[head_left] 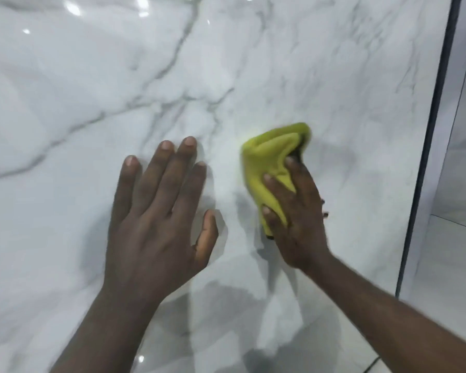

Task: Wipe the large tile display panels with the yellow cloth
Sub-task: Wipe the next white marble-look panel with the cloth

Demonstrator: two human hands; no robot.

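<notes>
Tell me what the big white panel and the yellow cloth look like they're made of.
The panel looks like polished marble-look tile, probably glazed porcelain: grey veins on white, with mirror-like glare spots and reflections. Real stone can't be ruled out. The yellow cloth, bunched in the right hand, looks like soft microfibre: matte, thick, rounded folds.

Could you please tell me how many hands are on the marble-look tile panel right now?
2. The left hand rests flat and open on the tile panel, left of centre; the right hand, just beside it, presses the bunched yellow cloth against the panel.
</notes>
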